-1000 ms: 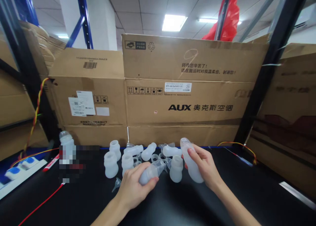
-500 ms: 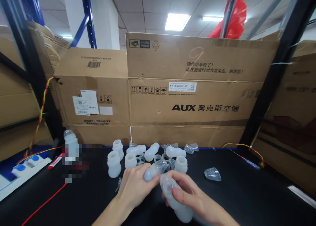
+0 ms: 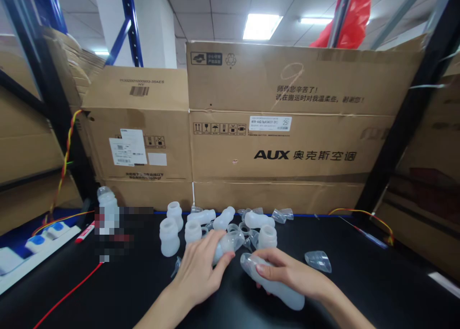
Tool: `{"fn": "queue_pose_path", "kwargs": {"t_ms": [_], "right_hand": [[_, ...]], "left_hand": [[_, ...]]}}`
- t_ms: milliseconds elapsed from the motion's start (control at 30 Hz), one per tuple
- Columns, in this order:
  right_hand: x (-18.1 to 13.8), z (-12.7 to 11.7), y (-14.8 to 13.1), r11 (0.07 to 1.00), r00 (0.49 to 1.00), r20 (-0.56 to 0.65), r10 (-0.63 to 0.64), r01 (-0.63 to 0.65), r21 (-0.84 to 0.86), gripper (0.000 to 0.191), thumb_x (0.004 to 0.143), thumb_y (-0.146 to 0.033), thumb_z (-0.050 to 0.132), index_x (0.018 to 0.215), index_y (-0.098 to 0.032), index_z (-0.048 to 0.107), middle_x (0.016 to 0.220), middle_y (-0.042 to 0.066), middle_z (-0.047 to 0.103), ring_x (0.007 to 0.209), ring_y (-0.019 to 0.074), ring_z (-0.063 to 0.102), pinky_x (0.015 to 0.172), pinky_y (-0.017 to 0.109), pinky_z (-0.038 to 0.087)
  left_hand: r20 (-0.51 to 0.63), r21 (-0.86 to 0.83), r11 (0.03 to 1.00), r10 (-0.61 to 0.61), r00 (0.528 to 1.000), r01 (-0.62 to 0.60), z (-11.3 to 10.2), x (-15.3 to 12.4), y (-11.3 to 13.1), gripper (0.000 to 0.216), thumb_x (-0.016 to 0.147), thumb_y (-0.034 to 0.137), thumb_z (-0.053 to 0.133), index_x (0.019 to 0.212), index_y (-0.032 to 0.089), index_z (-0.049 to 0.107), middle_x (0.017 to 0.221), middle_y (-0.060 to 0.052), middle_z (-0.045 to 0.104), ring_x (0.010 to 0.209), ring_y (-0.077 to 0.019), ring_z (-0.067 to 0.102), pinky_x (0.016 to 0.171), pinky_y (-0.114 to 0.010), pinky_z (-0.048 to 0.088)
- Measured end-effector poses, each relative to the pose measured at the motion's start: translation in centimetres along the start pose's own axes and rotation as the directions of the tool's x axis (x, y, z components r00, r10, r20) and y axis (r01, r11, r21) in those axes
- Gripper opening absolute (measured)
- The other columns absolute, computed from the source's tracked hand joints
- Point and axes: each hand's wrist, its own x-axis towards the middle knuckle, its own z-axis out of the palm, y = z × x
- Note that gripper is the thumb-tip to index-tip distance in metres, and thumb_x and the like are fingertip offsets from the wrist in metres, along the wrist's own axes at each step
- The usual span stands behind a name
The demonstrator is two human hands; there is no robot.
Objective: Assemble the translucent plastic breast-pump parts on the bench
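My left hand (image 3: 201, 266) is curled over a translucent white bottle (image 3: 220, 251) with a clear cap on its far end, which leans toward the loose parts behind. The fingers hide much of it. My right hand (image 3: 287, 274) grips another translucent white bottle (image 3: 283, 293), tilted, its clear-capped end pointing left toward my left thumb. Just behind my right hand an uncapped bottle (image 3: 268, 236) stands upright. To the left, more open bottles stand, one of them a waisted bottle (image 3: 169, 238). A loose clear cap (image 3: 318, 261) lies to the right.
Several bottles and clear caps (image 3: 283, 215) lie along the back of the black table (image 3: 359, 290), before a cardboard wall (image 3: 223, 152). On the left are a capped bottle (image 3: 111, 204), a red marker (image 3: 85, 232), a power strip (image 3: 53, 243) and a red cable (image 3: 68, 295).
The bottle in my right hand has swung from steep to flatter, its base moving right. My hands have drawn slightly apart. My left hand with its bottle is a little farther forward.
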Motion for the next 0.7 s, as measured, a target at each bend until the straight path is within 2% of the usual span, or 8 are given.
{"fn": "queue_pose_path", "kwargs": {"t_ms": [133, 233, 300, 367, 467, 567, 700], "right_hand": [[0.0, -1.7, 0.7, 0.991, 0.995, -0.089, 0.046, -0.056, -0.118, 0.084, 0.083, -0.083, 0.067, 0.128, -0.013, 0.061, 0.102, 0.011, 0.070, 0.083, 0.0170, 0.068, 0.072, 0.023, 0.054], [0.1, -2.6, 0.9, 0.974, 0.992, -0.128, -0.011, -0.018, -0.225, 0.079, 0.089, -0.083, 0.058, 0.121, -0.012, 0.064, 0.100, 0.010, 0.070, 0.081, 0.0177, 0.067, 0.072, 0.026, 0.055], [0.4, -3.1, 0.9, 0.952, 0.982, -0.168, -0.081, 0.026, -0.304, 0.076, 0.091, -0.083, 0.054, 0.112, -0.011, 0.067, 0.100, 0.010, 0.069, 0.087, 0.0200, 0.067, 0.079, 0.029, 0.056], [0.8, -3.4, 1.2, 0.912, 0.954, -0.249, -0.169, 0.056, -0.405, 0.075, 0.094, -0.082, 0.049, 0.112, -0.012, 0.069, 0.107, 0.011, 0.070, 0.100, 0.0240, 0.065, 0.093, 0.034, 0.054], [1.6, -3.6, 1.7, 0.835, 0.886, -0.374, -0.275, 0.027, -0.549, 0.075, 0.098, -0.078, 0.043, 0.128, -0.013, 0.066, 0.129, 0.014, 0.065, 0.120, 0.0311, 0.060, 0.111, 0.043, 0.045], [2.2, -3.1, 1.9, 0.758, 0.842, -0.427, -0.330, -0.033, -0.652, 0.069, 0.100, -0.069, 0.042, 0.139, -0.016, 0.063, 0.137, 0.014, 0.063, 0.128, 0.0352, 0.058, 0.113, 0.049, 0.041], [2.4, -1.6, 1.3, 0.672, 0.820, -0.433, -0.373, -0.083, -0.736, 0.057, 0.102, -0.059, 0.043, 0.138, -0.021, 0.064, 0.131, 0.012, 0.067, 0.124, 0.0347, 0.063, 0.107, 0.047, 0.045]], "left_hand": [[-0.049, -0.028, 0.998, 0.052, 0.997, -0.053, 0.0, -0.1, 0.2, 0.033, 0.100, 0.033, 0.058, 0.132, 0.029, 0.052, 0.126, -0.002, 0.072, 0.111, -0.0233, 0.072, 0.094, -0.038, 0.062], [-0.083, 0.041, 0.996, 0.083, 0.993, -0.079, 0.2, -0.2, 0.3, 0.034, 0.097, 0.034, 0.062, 0.130, 0.028, 0.055, 0.124, -0.003, 0.075, 0.111, -0.0250, 0.074, 0.092, -0.040, 0.064], [-0.087, 0.101, 0.991, 0.093, 0.992, -0.084, 0.5, -0.1, 0.2, 0.033, 0.098, 0.040, 0.062, 0.128, 0.028, 0.058, 0.124, -0.002, 0.076, 0.109, -0.0252, 0.076, 0.087, -0.039, 0.066], [-0.086, 0.151, 0.986, 0.090, 0.992, -0.076, 0.8, -0.1, 0.2, 0.032, 0.098, 0.044, 0.062, 0.126, 0.029, 0.062, 0.122, 0.000, 0.077, 0.105, -0.0242, 0.078, 0.082, -0.038, 0.067], [-0.087, 0.207, 0.977, 0.069, 0.994, -0.049, 1.1, 0.0, 0.0, 0.032, 0.095, 0.044, 0.067, 0.123, 0.028, 0.066, 0.116, 0.002, 0.079, 0.099, -0.0237, 0.079, 0.079, -0.037, 0.067], [-0.092, 0.256, 0.966, 0.070, 0.993, -0.045, 1.2, -0.1, 0.0, 0.030, 0.093, 0.043, 0.070, 0.118, 0.027, 0.069, 0.110, 0.001, 0.080, 0.095, -0.0251, 0.080, 0.075, -0.036, 0.067], [-0.055, 0.294, 0.955, 0.052, 0.997, -0.034, 1.2, 0.0, 0.1, 0.035, 0.095, 0.049, 0.068, 0.125, 0.029, 0.069, 0.105, 0.000, 0.080, 0.092, -0.0239, 0.080, 0.071, -0.033, 0.065]]}}
